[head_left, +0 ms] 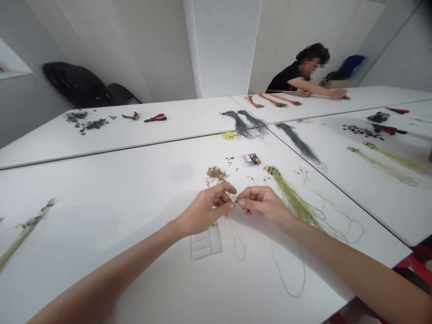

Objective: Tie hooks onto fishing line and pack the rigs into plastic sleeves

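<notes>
White desk [114, 189] stretches broadly leftward, edge below right forearm [340, 254]; right hand [266, 202] pinches small piece [236, 200] (left hand [204, 206]: grip unclear).

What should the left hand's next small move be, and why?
Probably the left hand should close thumb and forefinger on the small piece to steady it: those tips look slightly apart, while the right hand appears to pinch the piece beside them.

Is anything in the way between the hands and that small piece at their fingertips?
Nothing visible: the right hand has the small piece at its fingertips, and the left hand is right beside it. The gold-coloured pile lies beyond, not between.
</notes>
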Available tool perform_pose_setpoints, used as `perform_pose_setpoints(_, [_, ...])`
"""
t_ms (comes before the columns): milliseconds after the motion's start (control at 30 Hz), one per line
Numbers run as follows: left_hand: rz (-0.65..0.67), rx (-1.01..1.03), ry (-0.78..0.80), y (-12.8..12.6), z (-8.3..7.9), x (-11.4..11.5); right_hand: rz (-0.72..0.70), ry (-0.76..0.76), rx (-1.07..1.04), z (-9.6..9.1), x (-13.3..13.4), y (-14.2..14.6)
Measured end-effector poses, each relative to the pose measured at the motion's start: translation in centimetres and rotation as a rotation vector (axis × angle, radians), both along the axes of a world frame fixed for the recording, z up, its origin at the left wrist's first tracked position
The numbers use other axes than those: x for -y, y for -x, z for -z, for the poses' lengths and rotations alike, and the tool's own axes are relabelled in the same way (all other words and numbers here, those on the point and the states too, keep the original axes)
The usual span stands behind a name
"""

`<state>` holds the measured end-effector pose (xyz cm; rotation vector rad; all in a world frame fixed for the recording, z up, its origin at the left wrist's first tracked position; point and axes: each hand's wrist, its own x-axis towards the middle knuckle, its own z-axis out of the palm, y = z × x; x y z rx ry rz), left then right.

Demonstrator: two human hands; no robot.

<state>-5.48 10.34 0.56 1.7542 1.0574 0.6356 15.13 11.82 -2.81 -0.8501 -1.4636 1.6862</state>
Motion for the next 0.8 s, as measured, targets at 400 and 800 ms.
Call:
perform_pose_setpoints(400, [-0.045, -0.08, -0.156, -0.54, -0.45, 0.67, -0.046, 0.061, -0.016, -0.11, 0.48, 0.27])
perform_pose_setpoints(800, [-0.168, -0.143, -0.379, -0.66, 0.12, 0.71, -0.061, 0.1, -0.028, -0.09, 0.53, 0.15])
